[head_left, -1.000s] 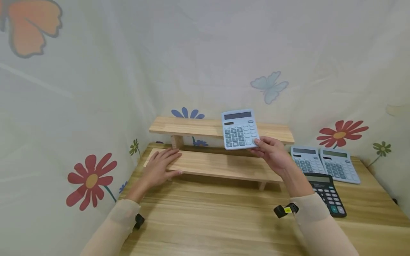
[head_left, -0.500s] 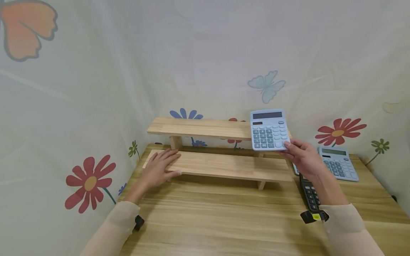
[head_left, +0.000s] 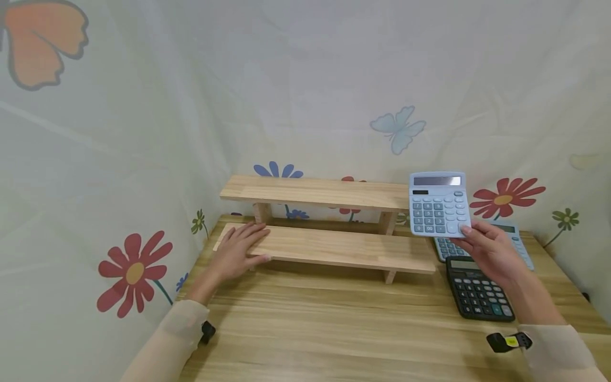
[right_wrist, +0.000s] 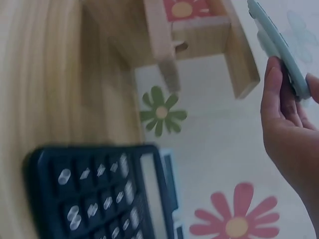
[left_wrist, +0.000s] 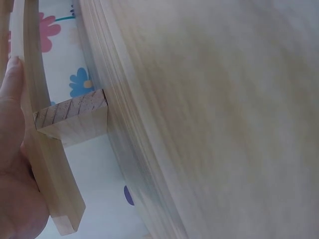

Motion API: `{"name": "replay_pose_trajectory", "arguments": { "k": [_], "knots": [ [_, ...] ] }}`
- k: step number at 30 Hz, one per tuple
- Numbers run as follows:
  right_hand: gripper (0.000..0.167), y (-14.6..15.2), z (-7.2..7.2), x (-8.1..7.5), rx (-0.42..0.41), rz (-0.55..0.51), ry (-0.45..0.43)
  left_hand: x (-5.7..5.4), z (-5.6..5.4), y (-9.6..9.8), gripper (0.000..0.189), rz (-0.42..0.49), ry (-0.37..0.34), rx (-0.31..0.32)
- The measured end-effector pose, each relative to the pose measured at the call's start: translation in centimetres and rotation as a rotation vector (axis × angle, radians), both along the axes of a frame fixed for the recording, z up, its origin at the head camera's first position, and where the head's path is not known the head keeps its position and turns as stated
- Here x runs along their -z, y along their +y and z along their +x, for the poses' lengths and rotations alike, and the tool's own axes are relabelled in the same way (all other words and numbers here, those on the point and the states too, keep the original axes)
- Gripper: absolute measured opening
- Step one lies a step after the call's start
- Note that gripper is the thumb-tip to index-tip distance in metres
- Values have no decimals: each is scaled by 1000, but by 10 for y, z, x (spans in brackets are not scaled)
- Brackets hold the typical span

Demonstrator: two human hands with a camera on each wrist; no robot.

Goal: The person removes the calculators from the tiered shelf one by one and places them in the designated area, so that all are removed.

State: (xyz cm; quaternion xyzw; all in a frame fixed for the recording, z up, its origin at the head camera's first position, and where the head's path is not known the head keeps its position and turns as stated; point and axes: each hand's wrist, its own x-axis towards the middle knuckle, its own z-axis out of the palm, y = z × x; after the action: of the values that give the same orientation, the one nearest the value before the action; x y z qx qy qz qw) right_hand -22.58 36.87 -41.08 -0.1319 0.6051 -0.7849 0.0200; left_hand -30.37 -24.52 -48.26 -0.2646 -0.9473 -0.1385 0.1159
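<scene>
Right hand: my right hand (head_left: 489,249) pinches the lower right corner of the light blue calculator (head_left: 438,203), thumb on the keys and fingers behind; in the right wrist view my fingers (right_wrist: 279,107) curl round its thin edge (right_wrist: 279,47).
Light blue calculator: I hold it upright in the air, display on top and keys facing me, just past the right end of the two-tier wooden shelf (head_left: 329,246) and above the calculators lying on the table.
Left hand: my left hand (head_left: 238,249) lies flat, fingers straight and slightly spread, on the left end of the shelf's lower board; in the left wrist view my palm (left_wrist: 12,164) rests against that board's edge (left_wrist: 47,169).
Shelf: it stands at the back of the wooden table (head_left: 334,329), the upper board (head_left: 315,191) set behind and above the lower one.
Black calculator: the black calculator (head_left: 477,289) lies flat on the table just right of the shelf, below my right hand.
Other calculators: more light blue calculators (head_left: 451,248) lie flat behind the black one, mostly hidden by my hand and the one I hold.
Backdrop: a pale cloth (head_left: 305,79) printed with flowers and butterflies hangs behind and to both sides.
</scene>
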Motion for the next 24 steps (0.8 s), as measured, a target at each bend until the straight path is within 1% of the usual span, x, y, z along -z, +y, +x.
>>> {"name": "replay_pose_trajectory", "arguments": {
  "k": [5,9,12,16,18,21,24],
  "knots": [
    [40,18,7,9,-33,-82,1,-2,0,0,81,-1,-7,-2],
    [39,27,12,13,-20,-146,-12,-2,-1,0,81,3,-9,-1],
    [40,35,17,14,-19,-166,-21,0,-1,0,81,3,0,4],
    [43,51,24,16,-36,-170,-3,2,-2,0,80,3,3,6],
    [45,60,28,17,-43,-182,-9,2,-1,1,80,7,1,6],
    [46,75,34,19,-32,-169,-23,1,-1,1,81,14,2,6],
    [45,90,39,23,2,-95,-26,1,-2,2,81,14,12,7]
  ]
}}
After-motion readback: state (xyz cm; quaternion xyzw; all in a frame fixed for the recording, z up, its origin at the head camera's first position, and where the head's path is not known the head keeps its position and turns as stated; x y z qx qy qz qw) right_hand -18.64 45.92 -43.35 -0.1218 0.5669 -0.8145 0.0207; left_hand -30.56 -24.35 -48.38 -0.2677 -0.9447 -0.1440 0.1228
